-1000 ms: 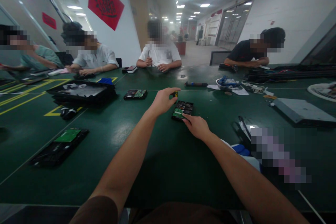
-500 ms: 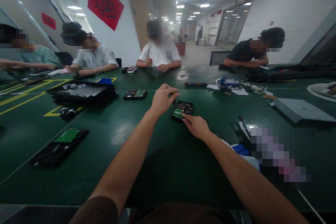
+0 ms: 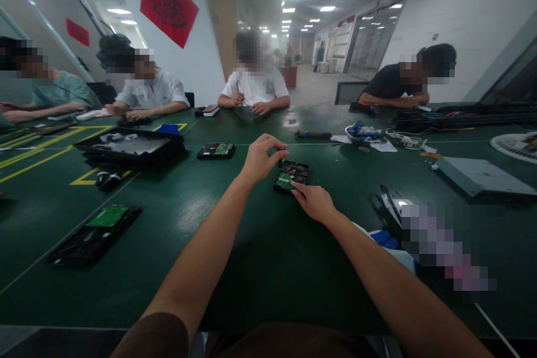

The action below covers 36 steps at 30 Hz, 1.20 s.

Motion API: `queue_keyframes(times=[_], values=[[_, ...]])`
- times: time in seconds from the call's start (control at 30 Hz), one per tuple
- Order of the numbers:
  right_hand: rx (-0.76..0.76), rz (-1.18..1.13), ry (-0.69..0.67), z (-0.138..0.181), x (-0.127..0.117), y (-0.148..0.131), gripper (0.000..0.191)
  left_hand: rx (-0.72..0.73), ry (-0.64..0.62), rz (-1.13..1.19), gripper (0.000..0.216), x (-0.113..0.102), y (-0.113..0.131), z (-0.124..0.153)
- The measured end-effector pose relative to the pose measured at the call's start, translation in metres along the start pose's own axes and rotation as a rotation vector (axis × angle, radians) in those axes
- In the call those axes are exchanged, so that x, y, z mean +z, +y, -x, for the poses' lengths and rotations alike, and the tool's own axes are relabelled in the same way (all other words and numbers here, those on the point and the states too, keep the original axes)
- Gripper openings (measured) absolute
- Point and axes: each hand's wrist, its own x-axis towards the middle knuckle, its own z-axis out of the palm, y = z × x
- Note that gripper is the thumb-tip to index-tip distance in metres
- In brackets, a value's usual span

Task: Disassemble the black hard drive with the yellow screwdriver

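A hard drive point(image 3: 298, 172) with a green circuit board on its near left part lies flat on the green table point(image 3: 268, 268). My right hand point(image 3: 316, 202) grips its near edge, thumb and fingers closed beside the board. Above the drive's far left corner is my left hand point(image 3: 262, 158), its thumb and index finger pinched together. Between those fingertips is a small dark and yellow tool that looks like a screwdriver point(image 3: 281, 162). It is mostly hidden by the fingers, and its tip against the drive cannot be made out.
Another hard drive point(image 3: 216, 150) lies beyond my left forearm, with a larger-looking one point(image 3: 96, 232) at the left. A black tray point(image 3: 178, 151) stands behind it. At the right are a grey metal case point(image 3: 486, 176) and a bowl of blue items point(image 3: 363, 132). Several people sit around the table.
My left hand has shifted slightly right, and the tool in it now sits lower, closer to the drive's corner. My right hand and the drive have stayed in place.
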Motion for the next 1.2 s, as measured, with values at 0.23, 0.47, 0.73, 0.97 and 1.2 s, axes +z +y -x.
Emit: queue_keyframes(times=[0.23,0.47,0.73,0.97,1.2], values=[[0.009,0.001,-0.009,0.000,0.001,0.001,0.051,0.022,-0.030,-0.055,0.020,0.000,-0.001,0.002],[0.014,0.001,0.001,0.000,0.001,-0.001,0.050,-0.023,-0.073,-0.106,0.035,0.009,-0.005,0.003],[-0.002,0.014,0.012,0.001,0.002,0.000,0.051,0.058,-0.108,-0.107,0.034,0.006,-0.012,0.002],[0.000,0.008,0.012,0.001,0.002,0.001,0.052,0.007,-0.168,-0.243,0.049,0.000,-0.014,0.000],[-0.012,0.009,0.026,-0.001,0.004,0.002,0.050,-0.068,-0.165,-0.129,0.050,0.006,-0.009,0.002]])
